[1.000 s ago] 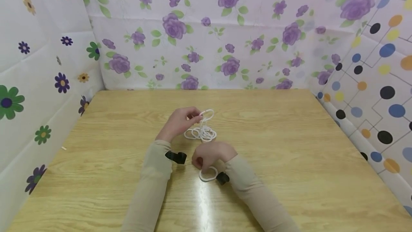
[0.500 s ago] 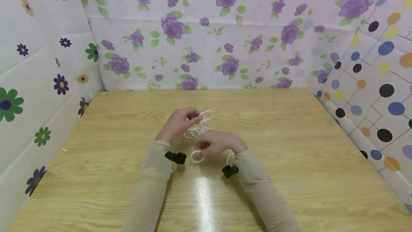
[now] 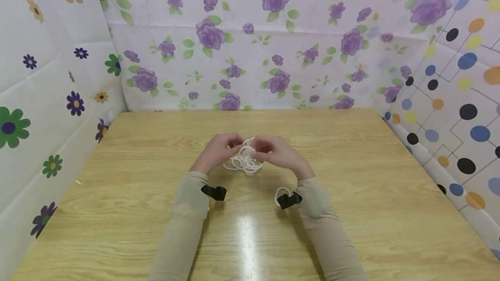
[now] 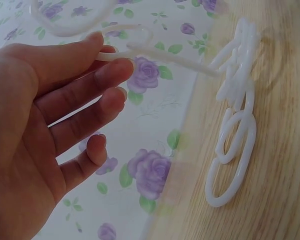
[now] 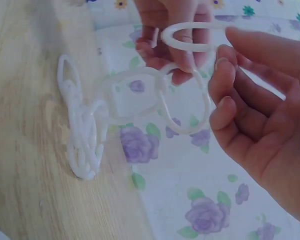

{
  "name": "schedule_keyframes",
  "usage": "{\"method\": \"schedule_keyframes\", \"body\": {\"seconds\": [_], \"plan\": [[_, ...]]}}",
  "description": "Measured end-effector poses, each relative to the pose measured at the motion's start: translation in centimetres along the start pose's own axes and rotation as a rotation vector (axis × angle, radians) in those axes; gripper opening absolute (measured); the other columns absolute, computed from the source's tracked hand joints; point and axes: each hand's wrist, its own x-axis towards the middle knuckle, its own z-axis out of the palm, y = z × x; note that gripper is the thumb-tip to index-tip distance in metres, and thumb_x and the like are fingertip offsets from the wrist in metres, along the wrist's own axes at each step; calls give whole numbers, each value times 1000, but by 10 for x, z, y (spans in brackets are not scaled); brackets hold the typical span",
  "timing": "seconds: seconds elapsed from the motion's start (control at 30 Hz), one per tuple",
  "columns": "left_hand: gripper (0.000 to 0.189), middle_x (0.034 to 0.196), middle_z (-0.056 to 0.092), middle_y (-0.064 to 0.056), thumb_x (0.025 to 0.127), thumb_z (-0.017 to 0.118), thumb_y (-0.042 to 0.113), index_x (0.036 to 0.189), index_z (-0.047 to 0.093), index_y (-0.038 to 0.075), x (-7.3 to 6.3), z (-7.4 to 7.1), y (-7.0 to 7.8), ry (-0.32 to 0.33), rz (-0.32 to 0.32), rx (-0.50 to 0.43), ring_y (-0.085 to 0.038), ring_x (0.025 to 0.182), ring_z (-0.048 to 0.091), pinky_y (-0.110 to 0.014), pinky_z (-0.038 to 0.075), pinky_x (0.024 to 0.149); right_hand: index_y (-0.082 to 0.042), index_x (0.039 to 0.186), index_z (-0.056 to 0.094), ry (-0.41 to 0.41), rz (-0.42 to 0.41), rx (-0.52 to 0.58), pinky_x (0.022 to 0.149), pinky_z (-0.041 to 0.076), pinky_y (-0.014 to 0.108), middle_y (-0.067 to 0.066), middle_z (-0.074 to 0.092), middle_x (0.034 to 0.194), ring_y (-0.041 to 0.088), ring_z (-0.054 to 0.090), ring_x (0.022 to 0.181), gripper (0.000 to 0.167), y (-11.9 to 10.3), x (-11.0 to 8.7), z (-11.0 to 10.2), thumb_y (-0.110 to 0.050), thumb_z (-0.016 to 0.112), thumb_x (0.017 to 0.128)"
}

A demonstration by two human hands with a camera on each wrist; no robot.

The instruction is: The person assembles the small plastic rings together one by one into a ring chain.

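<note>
White plastic chain links lie in a joined pile (image 3: pixel 251 168) near the middle of the table. My left hand (image 3: pixel 216 153) pinches the chain's raised end link (image 5: pixel 185 131) between thumb and forefinger, its other fingers loosely bent. From there the chain runs down to the pile. Close on the right, my right hand (image 3: pixel 280 156) pinches a separate white link (image 5: pixel 175 42) between thumb and forefinger. The rounded end of this link points toward the left hand and overlaps the end link in the right wrist view; whether they touch I cannot tell.
Another loose white link (image 3: pixel 277 197) lies on the wooden table (image 3: pixel 351 211), partly behind the right wrist's black camera (image 3: pixel 289 200). A small white fleck (image 3: pixel 78 182) lies by the table's left edge. Patterned cloths stand behind and at both sides.
My right hand has carried a link from the table's nearer part, away from me, up to beside the left hand. The left hand has stayed nearly still, pinching the chain.
</note>
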Motion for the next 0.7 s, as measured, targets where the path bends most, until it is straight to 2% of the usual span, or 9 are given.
{"method": "schedule_keyframes", "body": {"seconds": [0.13,0.33,0.43,0.7], "plan": [[13,86,69,-5,94,64,21,99,71,11,0,1,0,-5,0,0,-16,79,59,-30,47,73,-5,93,62,112,76,92,67,50,28,5,61,78,18,60,71,6,0,-1,-4,-8,67,89],[10,85,69,-4,94,63,18,96,70,13,0,1,0,-6,-17,-8,-15,78,59,-29,47,71,0,98,59,169,146,178,66,48,29,3,65,77,24,64,72,13,2,1,-6,-7,66,90],[11,85,69,-4,95,63,21,95,70,13,0,1,0,-3,-13,-5,-15,78,59,-29,47,72,0,99,58,185,163,227,67,48,29,0,68,76,19,65,71,14,4,1,-6,-8,65,91],[16,86,70,-1,95,62,29,96,71,15,1,2,0,-6,7,17,-15,80,59,-30,48,72,-11,94,59,279,229,350,67,48,29,-6,61,68,10,55,65,9,12,1,-5,-15,67,92]]}}
